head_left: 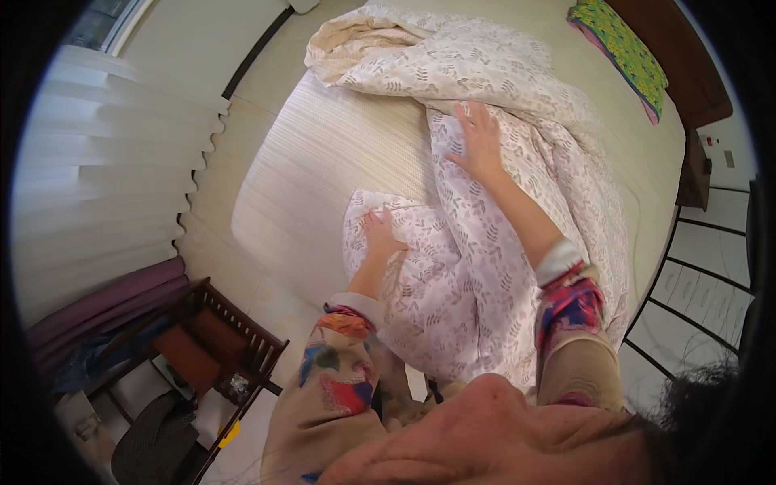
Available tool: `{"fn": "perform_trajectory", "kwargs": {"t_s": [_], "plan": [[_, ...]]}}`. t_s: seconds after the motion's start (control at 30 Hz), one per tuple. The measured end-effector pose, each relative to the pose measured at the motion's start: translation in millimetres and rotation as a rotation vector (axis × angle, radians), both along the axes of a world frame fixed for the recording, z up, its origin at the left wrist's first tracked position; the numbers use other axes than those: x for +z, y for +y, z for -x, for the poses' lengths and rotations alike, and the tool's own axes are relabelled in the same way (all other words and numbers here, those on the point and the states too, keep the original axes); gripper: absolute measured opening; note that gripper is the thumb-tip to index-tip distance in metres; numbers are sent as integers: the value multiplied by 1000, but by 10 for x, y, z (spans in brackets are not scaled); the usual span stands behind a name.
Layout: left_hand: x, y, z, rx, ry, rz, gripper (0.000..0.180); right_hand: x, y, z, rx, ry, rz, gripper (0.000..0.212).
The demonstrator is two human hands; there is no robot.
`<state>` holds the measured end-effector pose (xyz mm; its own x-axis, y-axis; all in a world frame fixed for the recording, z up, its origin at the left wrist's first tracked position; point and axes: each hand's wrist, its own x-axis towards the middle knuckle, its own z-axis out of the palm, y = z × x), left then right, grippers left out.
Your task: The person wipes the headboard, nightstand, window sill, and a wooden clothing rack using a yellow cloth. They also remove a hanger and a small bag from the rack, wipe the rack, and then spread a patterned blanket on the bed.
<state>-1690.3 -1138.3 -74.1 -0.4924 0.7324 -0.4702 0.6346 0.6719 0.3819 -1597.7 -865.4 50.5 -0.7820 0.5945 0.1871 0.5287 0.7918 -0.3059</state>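
A white duvet (pixel 493 267) with a small leaf print lies bunched across the bed. Its far end is folded over and shows a cream underside. Under it, the pale ribbed mattress (pixel 323 145) is bare on the left. My left hand (pixel 381 236) rests on the duvet's near left corner, fingers spread. Farther off and to the right, my right hand (pixel 481 149) lies flat on a raised fold of the duvet, fingers apart. Neither hand grips the cloth.
A green and yellow patterned pillow (pixel 621 58) lies at the far right, by the dark wooden headboard (pixel 687 61). White curtains (pixel 105 178) hang on the left. A dark wooden slatted frame (pixel 238 327) holding clothes and other items stands at the lower left.
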Motion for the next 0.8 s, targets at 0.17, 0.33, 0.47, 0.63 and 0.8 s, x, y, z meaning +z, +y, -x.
{"fn": "perform_trajectory", "kwargs": {"t_s": [0.17, 0.33, 0.47, 0.63, 0.8], "plan": [[-705, 240, -212, -25, 320, -67, 94, -778, 433, 1188, -16, -201, -303, 105], [-952, 235, -207, -47, 209, 87, 63, -1533, 873, 1292, -177, -430, -397, 61], [-1004, 293, -177, -53, 326, 177, 88, -1470, 1141, 1169, 80, -374, 36, 31], [-987, 292, -134, -22, 247, 153, 58, 420, 2949, -231, -245, 14, 35, 40], [-922, 304, -92, -66, 333, 164, 48, 1454, 4036, -3208, -1209, -633, -355, 76]]}}
